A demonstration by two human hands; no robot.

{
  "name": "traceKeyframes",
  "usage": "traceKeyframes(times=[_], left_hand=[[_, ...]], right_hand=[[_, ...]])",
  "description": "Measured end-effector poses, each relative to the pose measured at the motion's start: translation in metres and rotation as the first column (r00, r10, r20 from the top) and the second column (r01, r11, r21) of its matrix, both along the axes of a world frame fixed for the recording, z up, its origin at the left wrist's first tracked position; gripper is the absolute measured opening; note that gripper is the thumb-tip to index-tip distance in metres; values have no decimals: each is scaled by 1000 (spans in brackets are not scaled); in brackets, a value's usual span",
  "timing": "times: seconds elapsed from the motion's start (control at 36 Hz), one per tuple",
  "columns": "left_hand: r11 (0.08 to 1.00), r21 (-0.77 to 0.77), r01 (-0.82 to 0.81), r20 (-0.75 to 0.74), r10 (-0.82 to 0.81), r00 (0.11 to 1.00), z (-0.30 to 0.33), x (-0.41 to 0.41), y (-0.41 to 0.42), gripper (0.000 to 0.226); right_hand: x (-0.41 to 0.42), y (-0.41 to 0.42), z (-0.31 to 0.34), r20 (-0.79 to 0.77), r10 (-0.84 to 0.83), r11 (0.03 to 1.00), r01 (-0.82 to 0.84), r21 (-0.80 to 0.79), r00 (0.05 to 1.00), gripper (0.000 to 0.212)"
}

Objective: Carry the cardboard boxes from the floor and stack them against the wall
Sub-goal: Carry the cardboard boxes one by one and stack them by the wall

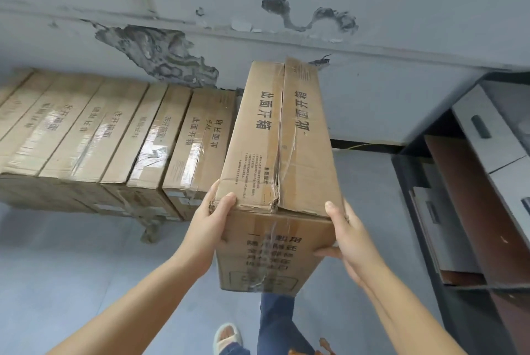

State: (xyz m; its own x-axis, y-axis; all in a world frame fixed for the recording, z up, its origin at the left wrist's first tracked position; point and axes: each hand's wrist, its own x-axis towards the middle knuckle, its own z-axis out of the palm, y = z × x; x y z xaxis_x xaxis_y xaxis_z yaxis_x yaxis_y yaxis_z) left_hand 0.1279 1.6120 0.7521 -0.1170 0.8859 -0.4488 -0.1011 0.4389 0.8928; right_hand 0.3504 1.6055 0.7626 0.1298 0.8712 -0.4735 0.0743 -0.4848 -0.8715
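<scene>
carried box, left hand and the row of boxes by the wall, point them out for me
carried box (282, 136), head view, on its taped top face
left hand (210, 221), head view, on the back of the hand
row of boxes (94, 131), head view, on a top face mid-row

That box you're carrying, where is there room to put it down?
Bare floor lies between the row of boxes along the wall and the dark shelf unit. Left of it the wall's foot is crowded. Both hands, left and right, hold the box.
</scene>
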Motion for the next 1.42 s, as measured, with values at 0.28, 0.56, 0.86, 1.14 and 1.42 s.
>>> traceKeyframes(times=[0.28, 0.56, 0.86, 1.14, 1.42], left_hand=[[993, -91, -79, 0, 80, 997, -39, 15, 115, 36], [983, -148, -104, -23, 102, 995, -154, 11, 210, 38], [966, -230, -121, -88, 103, 991, -311, -8, 202, 52], [753, -627, -200, 42, 290, 956, -374, -19, 194, 20], [522, -786, -331, 377, 830, 411, -387, -53, 270, 48]], right_hand=[[20, 136, -45, 15, 99, 990, -97, -104, 995, 45], [14, 239, -162, 8, 56, 978, -53, -204, 998, 52], [-15, 214, -329, 11, -4, 970, 6, -244, 1000, 51], [-31, 208, -394, -18, 6, 918, -13, -397, 1000, 59], [-39, 271, -428, 25, 45, 952, -36, -304, 999, 60]])
